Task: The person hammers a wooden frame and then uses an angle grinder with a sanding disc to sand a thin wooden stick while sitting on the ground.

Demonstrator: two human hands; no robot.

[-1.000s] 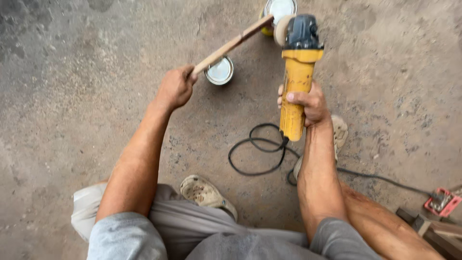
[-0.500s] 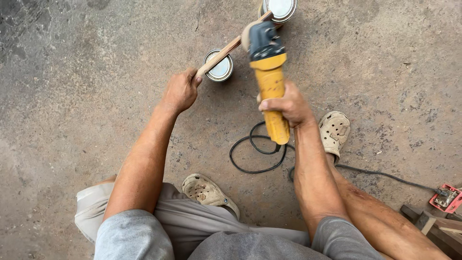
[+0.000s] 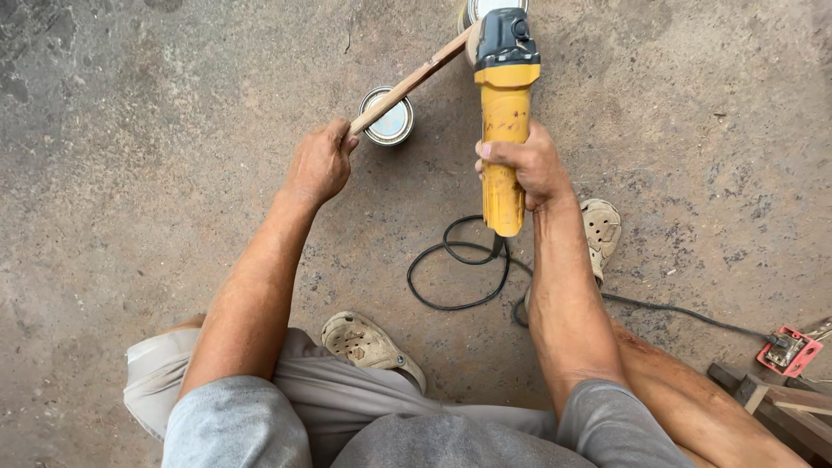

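Note:
My left hand (image 3: pixel 319 163) grips the near end of a thin wooden stick (image 3: pixel 414 81), which slants up to the right. My right hand (image 3: pixel 525 166) is wrapped around the yellow body of an angle grinder (image 3: pixel 504 104). The grinder's dark head is at the top of the view, and its disc touches the far end of the stick. A black cable (image 3: pixel 458 276) runs from the grinder's rear and loops on the concrete floor.
A small round tin (image 3: pixel 388 121) stands on the floor under the stick, and a second tin (image 3: pixel 482 9) sits at the top edge. My sandalled feet (image 3: pixel 371 345) rest on the concrete. A red plug block (image 3: pixel 789 350) and wooden pieces (image 3: pixel 780 407) lie at the lower right.
The grinder swung left and back to upright, with its head staying against the stick's far end. My left hand kept hold of the stick.

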